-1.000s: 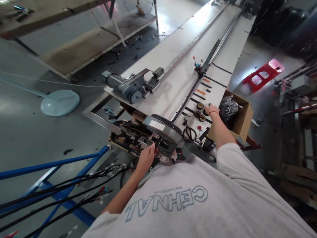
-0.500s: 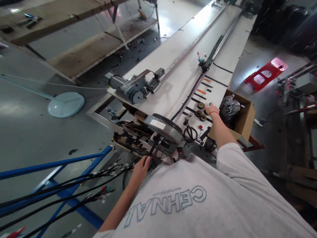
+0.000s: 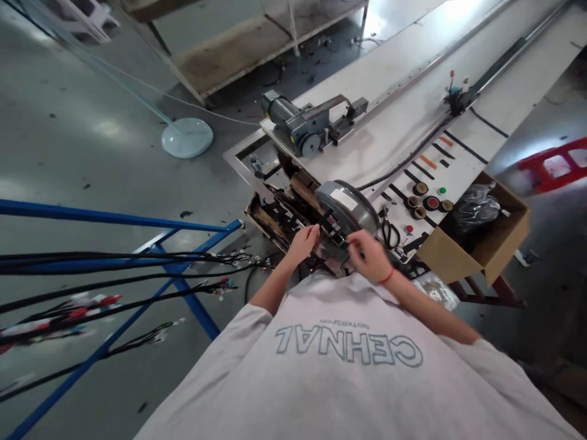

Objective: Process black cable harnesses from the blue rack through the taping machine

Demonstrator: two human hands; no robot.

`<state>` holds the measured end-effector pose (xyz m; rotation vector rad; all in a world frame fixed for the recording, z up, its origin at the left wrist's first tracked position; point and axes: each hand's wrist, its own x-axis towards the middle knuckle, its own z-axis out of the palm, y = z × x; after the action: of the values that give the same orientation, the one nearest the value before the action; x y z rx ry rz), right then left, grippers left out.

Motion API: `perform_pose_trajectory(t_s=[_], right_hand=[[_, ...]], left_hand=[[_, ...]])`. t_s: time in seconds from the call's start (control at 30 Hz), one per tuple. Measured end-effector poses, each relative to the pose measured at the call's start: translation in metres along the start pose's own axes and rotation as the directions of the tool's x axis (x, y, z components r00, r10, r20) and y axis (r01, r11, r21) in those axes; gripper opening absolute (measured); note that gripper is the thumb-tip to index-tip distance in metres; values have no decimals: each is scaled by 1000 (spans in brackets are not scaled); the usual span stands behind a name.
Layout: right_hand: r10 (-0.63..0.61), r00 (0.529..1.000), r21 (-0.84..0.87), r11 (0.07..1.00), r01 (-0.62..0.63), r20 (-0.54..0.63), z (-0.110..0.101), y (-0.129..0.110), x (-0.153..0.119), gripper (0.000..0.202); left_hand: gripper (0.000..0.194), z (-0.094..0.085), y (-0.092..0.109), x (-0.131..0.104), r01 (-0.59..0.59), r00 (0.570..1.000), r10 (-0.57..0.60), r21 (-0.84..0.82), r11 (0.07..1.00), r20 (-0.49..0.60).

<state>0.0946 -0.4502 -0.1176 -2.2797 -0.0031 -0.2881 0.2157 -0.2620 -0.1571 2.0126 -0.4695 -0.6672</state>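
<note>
At the near end of the long white table, a round grey machine head (image 3: 348, 205) with a white label stands just beyond my hands. My left hand (image 3: 304, 243), fingers pressed together, is at the left of the machine's front, by a black strip; what it grips is too small to tell. My right hand (image 3: 368, 255) has curled fingers at the machine's right front, and its grip is hidden. Black-handled scissors (image 3: 389, 231) lie right of the machine, near several tape rolls (image 3: 419, 189) and a red cap (image 3: 409, 230).
An open cardboard box (image 3: 507, 235) stands at the table's right side. A grey motor unit (image 3: 298, 125) is mounted on the left corner. Blue rack bars (image 3: 192, 305) with hanging black cables (image 3: 137, 278) are at the left. A red stool (image 3: 557, 165) stands far right.
My right hand has come back from the tape rolls to the machine's front. My left hand has moved up closer to the machine. The view has swung left, and a red-centred piece shows among the rolls.
</note>
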Motion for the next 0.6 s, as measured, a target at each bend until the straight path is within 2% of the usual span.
perform_pose_trajectory(t_s=[0.03,0.07,0.1,0.13,0.2,0.23,0.33,0.4,0.47,0.6], right_hand=[[-40,998,19,999,39,54,26,-15,-3,33],[1,999,-20,1000,0,50,50,-22,-1,37],[95,995,-77,993,-93,22,69,-22,5,40],[200,980,-128,971,-200,-16,84,-17,13,40],[355,932,-166,917,-363,-76,99,2,31,29],[375,923,-151,911,-384,-83,100,12,38,20],[298,949,-56,951,-305,-99,93,30,42,4],[270,957,7,963,-271,-101,87,30,37,5],[293,952,39,956,-290,-84,84,26,32,10],[296,955,-22,955,-296,-19,75,14,35,18]], left_hand=[[42,-4,2,1,-17,1000,17,-34,999,-3],[42,-7,4,1,-34,999,34,-62,997,2],[41,-10,6,2,-52,999,53,-82,995,11],[41,-13,7,1,-68,997,70,-94,993,24],[42,-15,7,1,-92,994,97,-93,991,56],[42,-16,7,2,-101,992,107,-83,991,69],[42,-15,2,3,-134,986,136,-36,990,93],[42,-13,-2,6,-165,981,163,7,986,107],[42,-11,-7,9,-194,974,185,54,980,128],[40,-4,-19,16,-235,959,193,204,950,205]])
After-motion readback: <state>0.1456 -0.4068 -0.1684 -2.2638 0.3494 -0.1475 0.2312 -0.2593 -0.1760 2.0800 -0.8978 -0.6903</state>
